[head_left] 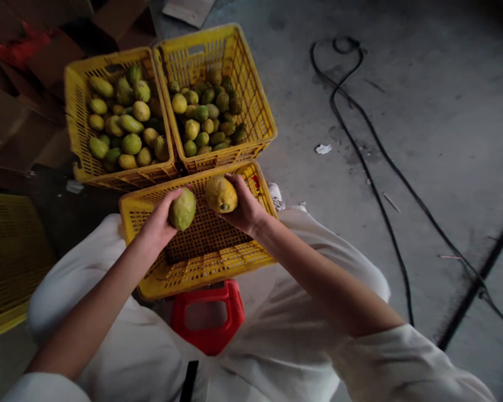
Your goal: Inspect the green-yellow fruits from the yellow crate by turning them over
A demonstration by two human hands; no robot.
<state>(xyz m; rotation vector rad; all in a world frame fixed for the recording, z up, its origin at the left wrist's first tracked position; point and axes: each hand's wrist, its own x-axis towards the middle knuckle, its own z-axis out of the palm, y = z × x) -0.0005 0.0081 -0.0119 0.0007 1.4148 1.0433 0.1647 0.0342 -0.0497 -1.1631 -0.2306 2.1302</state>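
My left hand [164,216] is closed round a green-yellow papaya [183,209]. In my right hand [245,206] is a yellower papaya [221,194], its end with a small dark scar turned towards me. Both fruits are held a little apart above a yellow plastic crate [209,279] between my knees. No fruit shows on the part of that crate's slatted bottom that I can see. Beyond it stand two more yellow crates, a left one [119,177] and a right one [262,120], each holding several green and yellow papayas.
A red plastic stool [207,326] shows between my legs. Cardboard boxes [20,128] stand at the far left, above another yellow crate [14,262]. A black cable [373,190] loops over the concrete floor on the right, near a scrap of white paper [323,149].
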